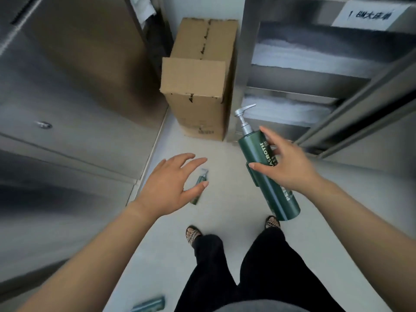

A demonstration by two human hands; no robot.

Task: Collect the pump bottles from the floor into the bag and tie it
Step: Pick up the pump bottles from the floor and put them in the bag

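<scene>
One tall cardboard box (198,86) stood upright at the far end of a narrow strip of pale floor (225,199). It was hemmed in by a steel cabinet (78,97) on the left and open steel shelves (281,91) on the right. The shelves carried folded white linen (304,59) and a paper label (369,15) near the top. Two sandalled feet (192,235) below black trousers (258,266) stood on the floor. Three green bottles were in view. One large pump bottle (252,149) was up in the air on the right, tilted with its silver pump toward the box. A second bottle (200,179) lay on the floor near the cabinet's foot, partly hidden by the hand above it. A third bottle (149,305) lay on the floor at the bottom edge. The two hands were well apart. The left hand (171,183) hovered over the second bottle, fingers spread wide and straight, holding nothing. The right hand (290,163) gripped the large pump bottle around its middle, thumb on the near side and fingers wrapped behind.
</scene>
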